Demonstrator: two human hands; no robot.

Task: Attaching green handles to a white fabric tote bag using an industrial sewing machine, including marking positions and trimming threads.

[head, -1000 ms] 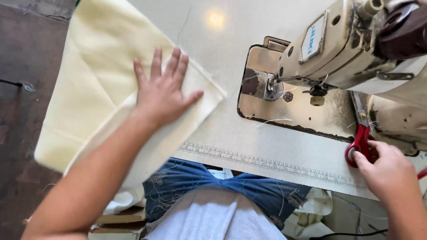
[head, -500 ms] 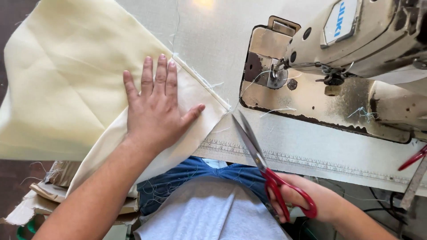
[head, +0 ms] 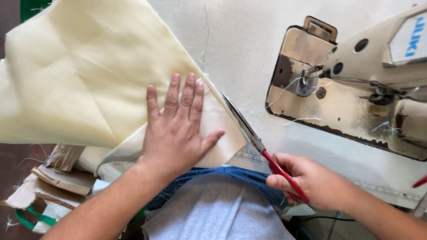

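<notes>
A large piece of cream fabric (head: 84, 80) lies over the left of the white sewing table (head: 240, 40), its corner hanging off the near edge. My left hand (head: 175, 129) presses flat on the fabric near its right edge, fingers spread. My right hand (head: 311, 182) grips red-handled scissors (head: 255, 140) by the handles. The metal blades point up and left, their tips lying along the fabric's right edge, just right of my left fingers.
An industrial sewing machine (head: 356, 84) with a worn metal bed plate stands at the right. A measuring strip (head: 387, 189) runs along the table's near edge. Cardboard pieces and scraps (head: 58, 178) lie on the floor at lower left. A second red tool handle (head: 420, 181) pokes in at the far right.
My right hand picked up the scissors from the table's right side and brought them left, up to the fabric's edge. My left hand stayed pressed on the fabric.
</notes>
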